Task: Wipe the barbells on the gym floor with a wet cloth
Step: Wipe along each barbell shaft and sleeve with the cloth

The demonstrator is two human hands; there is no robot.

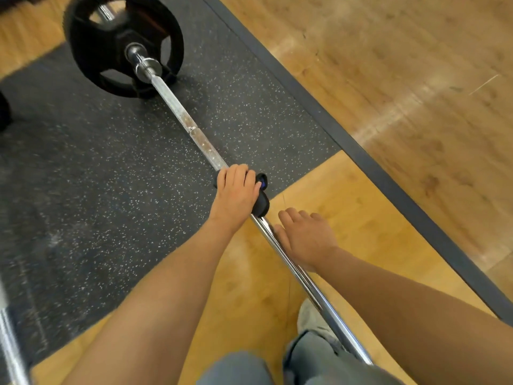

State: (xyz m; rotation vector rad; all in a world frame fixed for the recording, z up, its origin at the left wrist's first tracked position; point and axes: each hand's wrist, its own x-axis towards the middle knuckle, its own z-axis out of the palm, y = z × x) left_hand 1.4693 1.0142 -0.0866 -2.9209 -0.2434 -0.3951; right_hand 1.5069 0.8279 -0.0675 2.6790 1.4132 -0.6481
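Note:
A chrome barbell (183,118) lies diagonally across the floor, from a black weight plate (91,48) at the upper left down to the lower right. My left hand (236,193) is wrapped around the bar's middle, gripping a dark cloth (262,202) that pokes out on the right of my fingers. My right hand (305,237) rests on the bar just below, fingers spread and flat over the shiny shaft, holding nothing. Rust-coloured spots show on the knurled section above my left hand.
Speckled black rubber matting (97,162) covers the left; wood flooring (388,79) lies to the right, split by a dark border strip (361,151). A second bar (8,343) runs along the left edge. My knees in grey trousers (305,362) and a shoe (308,315) are at the bottom.

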